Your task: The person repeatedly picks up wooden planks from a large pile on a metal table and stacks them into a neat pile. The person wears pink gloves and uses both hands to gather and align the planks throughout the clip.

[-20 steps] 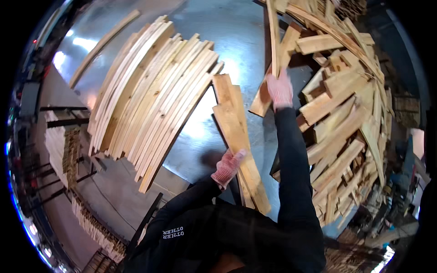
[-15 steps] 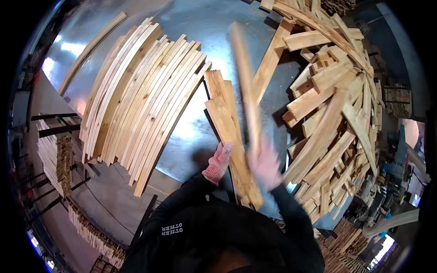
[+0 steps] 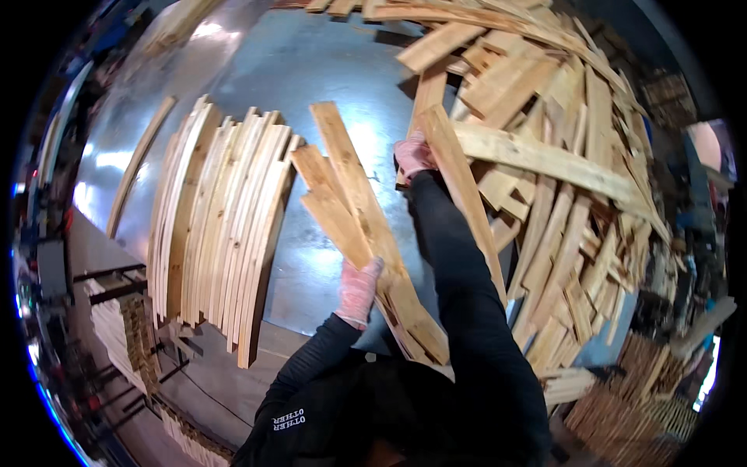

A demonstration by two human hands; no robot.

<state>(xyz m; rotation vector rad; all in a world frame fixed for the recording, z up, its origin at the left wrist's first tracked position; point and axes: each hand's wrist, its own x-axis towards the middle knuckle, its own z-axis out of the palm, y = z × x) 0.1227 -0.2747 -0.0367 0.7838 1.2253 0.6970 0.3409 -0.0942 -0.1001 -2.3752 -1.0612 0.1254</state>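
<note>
My left hand (image 3: 360, 292), in a pale pink glove, is closed round the lower part of several overlapping wooden boards (image 3: 362, 206). Their far ends fan out over the metal table (image 3: 299, 86). Reaching forward, my gloved right hand (image 3: 415, 153) is closed at the far end of another wooden board (image 3: 467, 202), which slants back along my right forearm. Its fingers are partly hidden. Just beyond that hand, a further board (image 3: 429, 93) sticks out from the heaped boards (image 3: 545, 187).
To the left, a row of narrow wooden strips (image 3: 222, 218) lies side by side, with a single strip (image 3: 140, 167) farther left. A long pale board (image 3: 545, 159) crosses the heap. Stacked strips (image 3: 117, 335) sit on a rack at the lower left.
My right hand has moved forward from near my left hand to the heap's edge and taken hold of another board. The board it carried now lies on those in my left hand. The view has shifted.
</note>
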